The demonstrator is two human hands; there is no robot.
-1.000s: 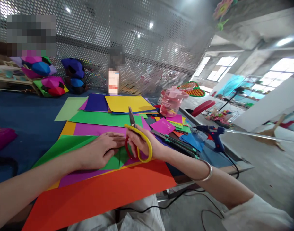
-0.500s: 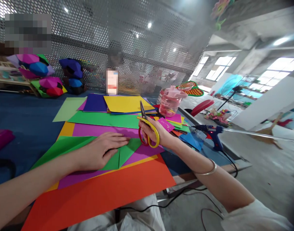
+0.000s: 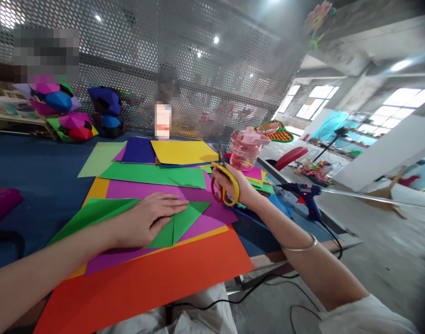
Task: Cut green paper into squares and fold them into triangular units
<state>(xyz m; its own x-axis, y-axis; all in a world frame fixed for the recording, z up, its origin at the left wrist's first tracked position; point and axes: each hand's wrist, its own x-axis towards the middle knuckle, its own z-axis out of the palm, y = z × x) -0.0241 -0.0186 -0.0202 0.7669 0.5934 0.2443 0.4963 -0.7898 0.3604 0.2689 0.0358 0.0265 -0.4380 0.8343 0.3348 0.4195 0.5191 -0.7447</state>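
Note:
My left hand (image 3: 151, 220) lies flat on a folded green sheet of paper (image 3: 189, 215), fingers stretched out and pointing right. Beneath that are purple paper (image 3: 215, 211) and an orange-red sheet (image 3: 157, 283) that overhangs the near table edge. My right hand (image 3: 238, 183) grips scissors (image 3: 229, 181) with yellow and red handles, raised over the right side of the sheets. The blades point up and away from me and touch no paper that I can make out. Farther back lie a green strip (image 3: 157, 174), a dark blue sheet (image 3: 138, 150) and a yellow sheet (image 3: 183, 151).
A pink drink bottle (image 3: 246, 148) stands behind my right hand, with paper scraps (image 3: 259, 178) near it. A blue glue gun (image 3: 308, 195) rests at the right table edge, its cord hanging down. Faceted colourful paper shapes (image 3: 75, 125) sit at the back left, before a perforated metal screen (image 3: 205, 83).
My right hand has moved to the right with the scissors, away from the green paper's tip. My left hand stays pressed on the green paper.

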